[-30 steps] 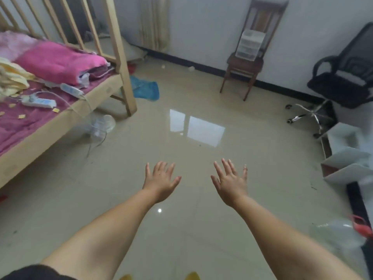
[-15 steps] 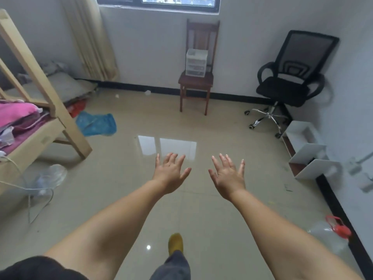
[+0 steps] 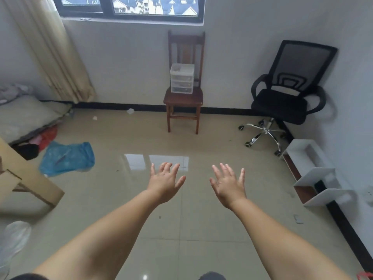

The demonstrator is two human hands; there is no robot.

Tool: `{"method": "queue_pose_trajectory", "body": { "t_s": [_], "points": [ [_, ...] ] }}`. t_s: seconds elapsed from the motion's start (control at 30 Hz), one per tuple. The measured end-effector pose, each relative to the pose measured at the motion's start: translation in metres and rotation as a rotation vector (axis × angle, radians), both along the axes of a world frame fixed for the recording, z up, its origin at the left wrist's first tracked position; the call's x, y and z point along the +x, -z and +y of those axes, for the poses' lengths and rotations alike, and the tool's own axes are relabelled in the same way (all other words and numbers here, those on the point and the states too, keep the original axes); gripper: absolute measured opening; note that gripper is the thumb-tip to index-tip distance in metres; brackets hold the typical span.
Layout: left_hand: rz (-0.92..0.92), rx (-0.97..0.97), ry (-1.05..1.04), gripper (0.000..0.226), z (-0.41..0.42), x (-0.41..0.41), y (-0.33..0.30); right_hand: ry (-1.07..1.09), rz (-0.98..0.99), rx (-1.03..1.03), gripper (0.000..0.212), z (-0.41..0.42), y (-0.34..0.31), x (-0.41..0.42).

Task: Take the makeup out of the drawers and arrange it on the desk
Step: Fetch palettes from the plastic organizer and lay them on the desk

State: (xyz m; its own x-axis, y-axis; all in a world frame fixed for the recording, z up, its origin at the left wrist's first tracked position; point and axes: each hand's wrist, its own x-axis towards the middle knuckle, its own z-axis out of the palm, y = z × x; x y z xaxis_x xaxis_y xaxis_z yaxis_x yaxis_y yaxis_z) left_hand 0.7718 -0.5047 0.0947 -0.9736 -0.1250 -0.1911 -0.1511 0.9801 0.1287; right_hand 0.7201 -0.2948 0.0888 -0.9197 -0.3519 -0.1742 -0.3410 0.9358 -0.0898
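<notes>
Both hands, left hand [image 3: 164, 183] and right hand [image 3: 229, 184], reach forward empty with fingers spread, well short of the drawer unit [image 3: 182, 78] standing on the wooden chair [image 3: 183, 98].

Glossy tiled floor [image 3: 201, 229], dark polished wooden chair [image 3: 182, 98], translucent plastic drawers [image 3: 182, 78].

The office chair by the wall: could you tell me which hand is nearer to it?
Right. The right hand is held out empty, below and left of the office chair; the left hand is further left, also empty and spread.
</notes>
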Motion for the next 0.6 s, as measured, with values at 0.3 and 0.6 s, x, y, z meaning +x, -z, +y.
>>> {"method": "queue_pose_trajectory", "body": {
  "t_s": [0.3, 0.6],
  "points": [
    [0.052, 0.023, -0.035, 0.059, -0.048, -0.224, 0.015, -0.055, 0.009, 0.014, 0.055, -0.043, 0.015, -0.226],
    [0.020, 0.050, -0.102, 0.059, -0.114, -0.410, 0.021, -0.150, -0.074, -0.004, 0.055, -0.119, 0.018, -0.431]
  ]
}}
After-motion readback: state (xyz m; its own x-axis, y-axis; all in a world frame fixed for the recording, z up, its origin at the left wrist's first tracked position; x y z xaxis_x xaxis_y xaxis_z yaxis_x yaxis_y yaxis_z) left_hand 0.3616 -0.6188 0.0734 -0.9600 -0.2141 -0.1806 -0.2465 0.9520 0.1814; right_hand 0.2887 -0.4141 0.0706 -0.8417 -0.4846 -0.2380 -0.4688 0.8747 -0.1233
